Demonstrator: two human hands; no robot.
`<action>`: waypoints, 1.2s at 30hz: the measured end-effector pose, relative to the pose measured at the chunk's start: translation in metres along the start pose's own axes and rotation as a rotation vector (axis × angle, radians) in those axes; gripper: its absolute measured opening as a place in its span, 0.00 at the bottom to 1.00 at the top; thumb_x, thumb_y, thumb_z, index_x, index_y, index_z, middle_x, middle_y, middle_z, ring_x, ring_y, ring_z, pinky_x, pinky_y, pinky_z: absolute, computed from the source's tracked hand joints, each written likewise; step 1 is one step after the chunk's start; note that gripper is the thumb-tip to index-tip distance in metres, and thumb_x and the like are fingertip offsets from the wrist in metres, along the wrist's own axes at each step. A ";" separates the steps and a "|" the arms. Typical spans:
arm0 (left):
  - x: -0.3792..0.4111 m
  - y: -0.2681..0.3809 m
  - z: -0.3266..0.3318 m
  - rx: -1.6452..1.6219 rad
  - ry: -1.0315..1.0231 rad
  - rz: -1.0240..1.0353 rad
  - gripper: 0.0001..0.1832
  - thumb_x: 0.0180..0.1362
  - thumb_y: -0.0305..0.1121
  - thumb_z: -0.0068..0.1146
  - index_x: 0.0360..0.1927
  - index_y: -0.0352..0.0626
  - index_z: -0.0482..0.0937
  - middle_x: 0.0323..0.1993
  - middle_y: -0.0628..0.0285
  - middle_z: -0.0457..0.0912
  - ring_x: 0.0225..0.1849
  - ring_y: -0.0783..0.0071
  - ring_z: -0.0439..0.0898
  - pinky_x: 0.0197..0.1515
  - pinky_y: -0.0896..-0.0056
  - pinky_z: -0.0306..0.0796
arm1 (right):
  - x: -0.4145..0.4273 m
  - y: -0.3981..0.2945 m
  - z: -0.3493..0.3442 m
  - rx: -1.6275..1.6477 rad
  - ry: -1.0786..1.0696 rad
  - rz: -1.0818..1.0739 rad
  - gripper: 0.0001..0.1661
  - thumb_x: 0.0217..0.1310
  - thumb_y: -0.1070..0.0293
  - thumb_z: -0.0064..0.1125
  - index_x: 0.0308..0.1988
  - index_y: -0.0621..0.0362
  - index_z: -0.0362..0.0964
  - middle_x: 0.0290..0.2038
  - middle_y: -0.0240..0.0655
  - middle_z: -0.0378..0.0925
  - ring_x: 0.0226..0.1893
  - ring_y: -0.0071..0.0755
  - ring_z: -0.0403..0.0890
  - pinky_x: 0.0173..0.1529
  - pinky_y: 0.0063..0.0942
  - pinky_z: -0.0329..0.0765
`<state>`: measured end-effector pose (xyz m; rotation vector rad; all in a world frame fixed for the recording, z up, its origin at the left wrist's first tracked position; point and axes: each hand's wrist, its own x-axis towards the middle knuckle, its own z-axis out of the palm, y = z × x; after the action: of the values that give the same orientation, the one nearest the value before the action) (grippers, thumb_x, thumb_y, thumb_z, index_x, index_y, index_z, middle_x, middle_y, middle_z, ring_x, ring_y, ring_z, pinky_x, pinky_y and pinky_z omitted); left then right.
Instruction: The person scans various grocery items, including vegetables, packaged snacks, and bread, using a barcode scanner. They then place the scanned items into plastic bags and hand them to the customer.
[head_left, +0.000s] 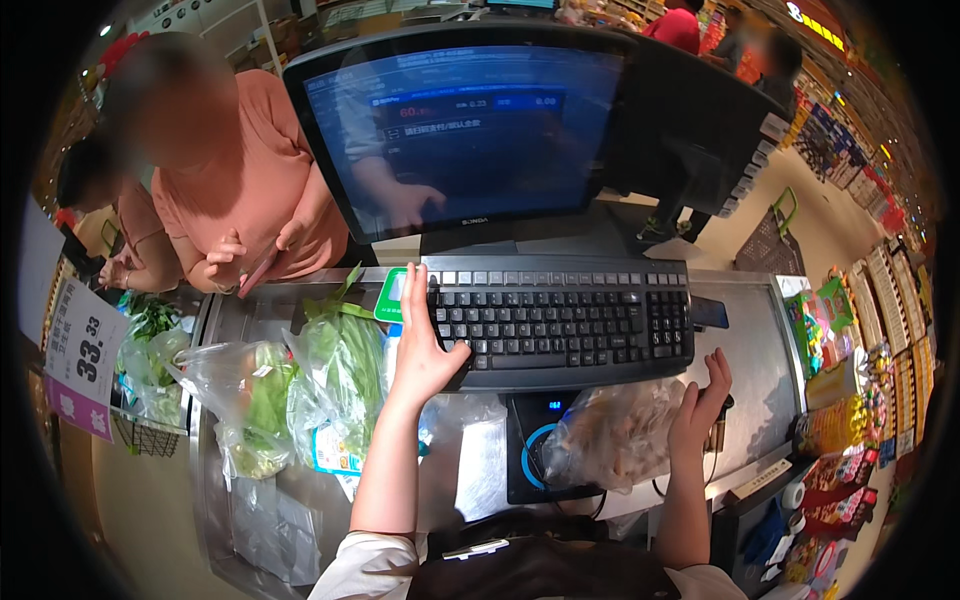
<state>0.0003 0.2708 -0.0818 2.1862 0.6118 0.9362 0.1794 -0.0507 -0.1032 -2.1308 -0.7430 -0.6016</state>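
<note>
My left hand (427, 349) lies at the left end of a black computer keyboard (562, 315). Its fingers stretch along the keyboard's edge and its thumb reaches over the lower left keys. To the right, my right hand (696, 409) is raised with fingers apart, below the keyboard's right corner. Partly hidden behind that hand is a dark corded device (721, 424), probably a barcode scanner. A clear plastic bag with brownish contents (611, 435) sits beside the right hand, over a black pad with a lit blue ring (534, 450).
A monitor (465, 150) stands behind the keyboard. Bags of leafy greens (341, 367) and other vegetables (259, 397) rest on the metal counter (750, 405) at left. Across it, a person in a salmon shirt (247, 180) holds a phone (259, 271). Packaged goods (832, 427) line the right.
</note>
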 end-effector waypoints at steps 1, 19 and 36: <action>0.000 0.001 0.003 0.012 0.001 0.007 0.53 0.36 0.26 0.56 0.69 0.43 0.42 0.69 0.46 0.45 0.70 0.49 0.45 0.67 0.59 0.51 | -0.015 0.009 -0.016 -0.078 -0.014 -0.055 0.22 0.62 0.68 0.41 0.55 0.63 0.61 0.61 0.48 0.57 0.60 0.49 0.62 0.62 0.38 0.59; -0.246 -0.021 0.006 0.072 -0.105 0.182 0.16 0.53 0.17 0.47 0.47 0.35 0.76 0.31 0.55 0.76 0.31 0.66 0.73 0.37 0.68 0.68 | -0.252 0.179 -0.321 -1.011 0.144 0.554 0.29 0.53 0.61 0.58 0.56 0.51 0.65 0.54 0.41 0.68 0.54 0.50 0.68 0.55 0.41 0.68; -0.490 0.108 -0.040 0.133 -0.164 -0.469 0.17 0.50 0.20 0.54 0.46 0.40 0.78 0.27 0.59 0.78 0.30 0.70 0.77 0.37 0.72 0.70 | -0.245 0.284 -0.327 -1.257 -0.027 0.510 0.18 0.62 0.53 0.46 0.36 0.55 0.74 0.37 0.36 0.77 0.39 0.46 0.77 0.40 0.44 0.72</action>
<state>-0.3238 -0.0963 -0.1998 2.0698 1.0704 0.4757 0.1411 -0.5343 -0.2151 -3.2728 0.3538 -0.8630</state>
